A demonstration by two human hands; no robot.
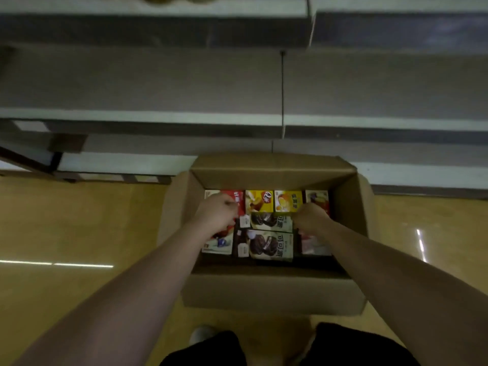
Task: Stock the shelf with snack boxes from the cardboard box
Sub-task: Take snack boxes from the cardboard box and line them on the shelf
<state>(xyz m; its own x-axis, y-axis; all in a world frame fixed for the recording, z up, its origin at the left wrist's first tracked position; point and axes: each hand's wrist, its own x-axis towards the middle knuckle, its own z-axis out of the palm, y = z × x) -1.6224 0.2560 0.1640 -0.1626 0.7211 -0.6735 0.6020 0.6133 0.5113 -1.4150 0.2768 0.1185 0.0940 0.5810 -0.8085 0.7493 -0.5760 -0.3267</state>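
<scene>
Nearest the lens, dark shorts (343, 347) at the bottom edge and a pale shoe (202, 334) on the yellow-brown floor (66, 228), with two bare forearms stretching forward and down from there. Just beyond, an open cardboard box (272, 291) standing on that floor, flaps folded outward, its far wall close to the base of the shelf unit. Inside, snack boxes packed flat in rows: along the far side a red box (236, 198), a yellow box (260, 202), a second yellow box (287, 202) and a red-and-cream box (318, 198) at the right end; nearer the camera two cream boxes with dark round cakes (269, 245), one behind the other, a pale box with a blue mark (217, 244) at the left and a pinkish box (315, 245) at the right. Left hand (215, 213) down in the left part of the carton, back of the hand up, fingers curled over the red box and the pale one below it; actual grip hidden beneath the knuckles, so hard to tell. Right hand (310, 217) down in the right part, fingers curled in a fist against the red-and-cream box and the pinkish one, grip equally hard to tell. Above the carton, grey shelf (142, 80) boards in tiers, bare where visible, split by a thin dark upright (282, 91).
</scene>
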